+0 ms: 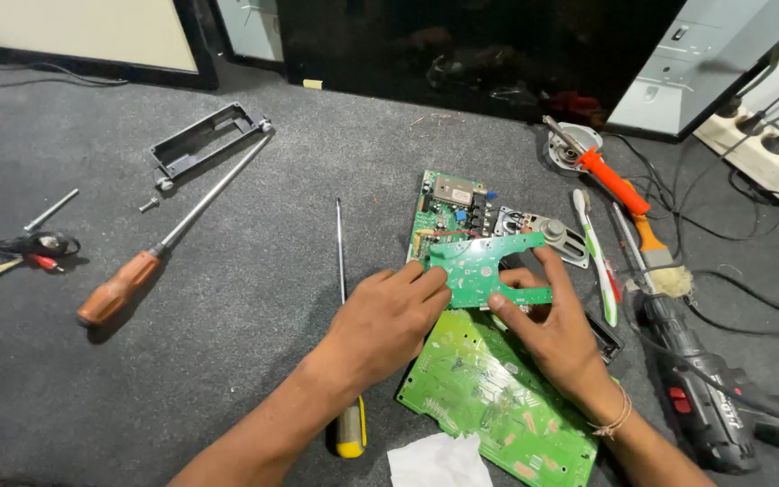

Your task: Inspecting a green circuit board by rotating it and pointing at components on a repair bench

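Two bare hands worked over a grey carpeted floor (227, 298) strewn with tools. Both hands grasped a small, irregularly shaped green circuit board (484, 269), held just above the carpet near its middle. The left hand (388, 323) pinched the board's left edge with fingertips, and the right hand (552, 326) gripped its right side, index finger along the far edge and thumb beneath.

Directly under the hands lay a large bright green circuit board (489, 392), running toward the near edge of the carpet. Beyond the held board, a third board with mounted components (448, 212) lay flat. A long thin screwdriver with a yellow and black handle (346, 343) ran beneath the left forearm. Toward the left edge lay a big screwdriver with a brown wooden handle (151, 257) and, beyond it, a black plastic frame (200, 137). On the right side were an orange-handled soldering iron (608, 176), a white and green toothbrush (595, 254), a brush (658, 257), and a dark power drill (701, 392). A crumpled white tissue (439, 462) sat at the near edge.
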